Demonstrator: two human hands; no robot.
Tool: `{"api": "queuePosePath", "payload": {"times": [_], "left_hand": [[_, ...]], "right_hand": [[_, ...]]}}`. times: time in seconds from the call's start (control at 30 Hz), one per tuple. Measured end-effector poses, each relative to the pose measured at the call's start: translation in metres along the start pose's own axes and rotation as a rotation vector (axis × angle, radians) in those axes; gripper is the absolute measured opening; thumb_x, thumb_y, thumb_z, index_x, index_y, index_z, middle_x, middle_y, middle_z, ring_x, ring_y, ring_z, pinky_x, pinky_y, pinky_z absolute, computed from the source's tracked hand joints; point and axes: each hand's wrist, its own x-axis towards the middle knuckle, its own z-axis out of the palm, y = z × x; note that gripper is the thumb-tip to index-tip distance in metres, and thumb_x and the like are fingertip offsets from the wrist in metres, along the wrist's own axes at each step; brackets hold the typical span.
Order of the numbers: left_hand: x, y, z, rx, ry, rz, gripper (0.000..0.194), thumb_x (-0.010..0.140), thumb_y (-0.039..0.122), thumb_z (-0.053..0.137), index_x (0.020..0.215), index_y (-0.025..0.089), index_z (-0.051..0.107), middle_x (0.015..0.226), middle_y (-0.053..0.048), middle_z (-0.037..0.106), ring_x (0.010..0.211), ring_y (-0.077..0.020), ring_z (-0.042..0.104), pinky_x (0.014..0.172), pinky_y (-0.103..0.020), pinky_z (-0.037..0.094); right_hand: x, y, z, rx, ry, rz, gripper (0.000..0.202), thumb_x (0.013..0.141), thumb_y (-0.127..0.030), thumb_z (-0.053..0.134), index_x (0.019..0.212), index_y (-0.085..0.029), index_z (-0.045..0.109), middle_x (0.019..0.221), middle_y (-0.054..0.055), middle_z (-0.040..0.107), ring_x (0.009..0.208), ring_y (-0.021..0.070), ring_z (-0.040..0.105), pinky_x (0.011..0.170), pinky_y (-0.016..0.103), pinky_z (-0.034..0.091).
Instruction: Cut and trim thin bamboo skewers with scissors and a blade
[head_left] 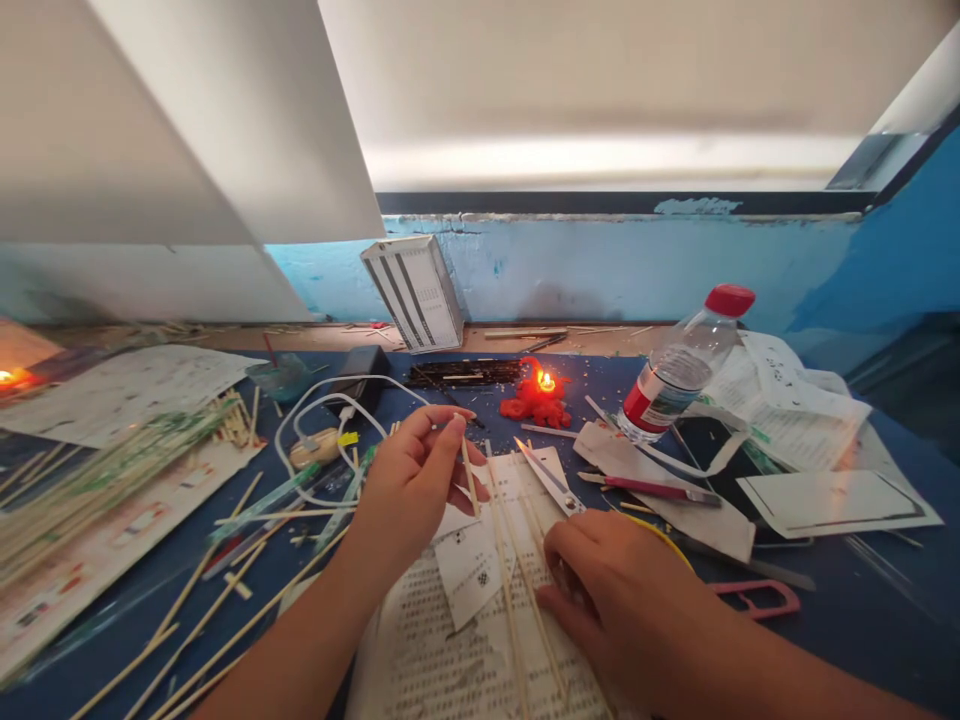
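Observation:
A short wooden stick (470, 470) is pinched between the thumb and fingers of my left hand (420, 470), above printed paper. My right hand (607, 590) is closed around the handles of a pair of scissors (551, 475), whose blades point away and to the left; the handles are mostly hidden under it. Between my hands, long thin sticks (504, 570) lie over printed sheets (442, 660) and a small paper piece (469, 575). Beyond the scissors, a lit red candle (536, 400) burns in a lump of melted wax.
A water bottle (667, 375) leans at the right, near a red craft knife (660, 488) and papers (795, 400). At the left lie a bundle of sticks (112, 480), a white cable (289, 425) and loose sticks (225, 600). A white box (416, 295) stands by the wall.

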Motion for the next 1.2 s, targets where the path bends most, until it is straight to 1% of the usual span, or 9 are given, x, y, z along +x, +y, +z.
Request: {"api": "queuePosePath", "payload": {"times": [0.17,0.27,0.33,0.47,0.57,0.67,0.83,1.07,1.2], "left_hand": [[-0.004,-0.002,0.004,0.016,-0.049,-0.035,0.028,0.094,0.042,0.068,0.107,0.019,0.061,0.07,0.004,0.068,0.047,-0.0159,0.068,0.039,-0.025,0.055],[-0.007,-0.001,0.005,0.022,-0.072,-0.031,0.028,0.095,0.043,0.068,0.109,0.019,0.064,0.072,0.003,0.07,0.046,-0.0143,0.067,0.041,-0.024,0.054],[-0.008,0.0,0.006,0.016,-0.087,-0.015,0.029,0.094,0.043,0.07,0.109,0.018,0.067,0.074,0.002,0.071,0.044,-0.0121,0.064,0.042,-0.023,0.051],[-0.006,0.0,0.003,-0.039,-0.174,-0.039,0.028,0.093,0.041,0.075,0.105,0.017,0.076,0.073,0.001,0.074,0.039,-0.0085,0.059,0.042,-0.022,0.048],[-0.004,-0.002,0.0,-0.096,-0.272,-0.082,0.022,0.095,0.038,0.073,0.103,0.019,0.082,0.073,0.0,0.075,0.041,-0.0052,0.057,0.044,-0.019,0.047],[-0.004,-0.003,-0.002,-0.131,-0.335,-0.112,0.019,0.095,0.036,0.073,0.101,0.021,0.085,0.071,0.001,0.073,0.04,-0.0033,0.054,0.041,-0.015,0.045],[-0.005,-0.002,-0.004,-0.202,-0.324,-0.202,0.02,0.093,0.036,0.077,0.107,0.023,0.084,0.071,0.002,0.071,0.036,-0.0011,0.047,0.032,-0.01,0.038],[-0.003,-0.006,-0.009,-0.242,-0.443,-0.263,0.023,0.091,0.038,0.08,0.108,0.024,0.085,0.066,0.003,0.07,0.033,0.0012,0.044,0.03,-0.007,0.031],[-0.003,-0.006,-0.01,-0.243,-0.443,-0.262,0.024,0.092,0.038,0.079,0.111,0.025,0.084,0.067,0.003,0.07,0.032,0.0016,0.043,0.03,-0.007,0.03]], "right_hand": [[0.001,-0.001,0.008,0.006,0.042,0.035,0.013,0.092,-0.018,0.061,0.079,-0.021,0.061,0.083,0.005,0.066,0.072,0.0203,0.06,0.067,0.033,0.039],[0.002,-0.001,0.002,0.053,0.051,0.099,0.012,0.087,-0.014,0.061,0.078,-0.021,0.059,0.079,0.002,0.065,0.067,0.0176,0.057,0.063,0.031,0.037],[0.002,0.001,-0.009,0.184,0.008,0.172,0.011,0.09,-0.015,0.06,0.082,-0.022,0.058,0.077,-0.001,0.065,0.065,0.0156,0.056,0.06,0.029,0.037],[-0.002,0.006,-0.029,0.61,-0.125,0.272,0.016,0.106,-0.029,0.05,0.093,-0.023,0.057,0.08,-0.001,0.067,0.069,0.015,0.058,0.06,0.027,0.041],[-0.005,0.009,-0.031,0.818,-0.102,0.276,0.014,0.105,-0.037,0.056,0.106,-0.024,0.061,0.075,-0.003,0.062,0.065,0.0138,0.055,0.055,0.024,0.04],[-0.007,0.011,-0.029,0.818,-0.035,0.255,0.023,0.101,-0.04,0.063,0.117,-0.024,0.066,0.072,-0.004,0.06,0.062,0.0138,0.054,0.053,0.024,0.04],[-0.005,0.013,-0.032,0.765,0.03,0.201,0.023,0.1,-0.041,0.064,0.116,-0.025,0.07,0.071,-0.002,0.063,0.06,0.0144,0.056,0.053,0.025,0.042],[-0.004,0.009,-0.036,0.751,0.003,0.216,0.021,0.1,-0.036,0.062,0.116,-0.025,0.07,0.071,-0.003,0.061,0.06,0.0134,0.053,0.054,0.025,0.04],[-0.005,0.009,-0.035,0.721,0.014,0.225,0.022,0.099,-0.037,0.063,0.116,-0.025,0.07,0.073,-0.002,0.064,0.063,0.0145,0.056,0.056,0.025,0.042]]}}
